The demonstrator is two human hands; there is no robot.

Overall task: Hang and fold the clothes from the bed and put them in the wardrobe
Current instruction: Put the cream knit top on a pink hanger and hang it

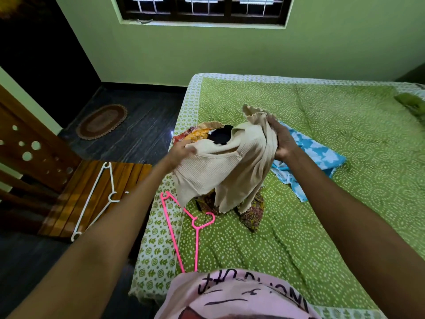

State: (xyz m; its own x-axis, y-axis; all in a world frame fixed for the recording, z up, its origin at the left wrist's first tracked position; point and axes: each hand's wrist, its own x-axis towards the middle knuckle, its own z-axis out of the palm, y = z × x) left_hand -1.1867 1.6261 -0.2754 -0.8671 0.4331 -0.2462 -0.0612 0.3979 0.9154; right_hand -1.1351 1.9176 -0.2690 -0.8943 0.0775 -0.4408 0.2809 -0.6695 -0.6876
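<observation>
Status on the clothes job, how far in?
Early. Done: nothing visibly hung or folded. In hand: both hands, left hand and right hand, hold up the beige top. Left: pile, blue cloth; pink hanger and white hanger unused.

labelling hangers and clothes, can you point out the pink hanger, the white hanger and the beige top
pink hanger [196, 223]: head view, at the neck just below its hook, on the bed.
white hanger [92, 199]: head view, on its long arm, over the wooden slats.
beige top [213, 166]: head view, on the ribbed front panel.
</observation>
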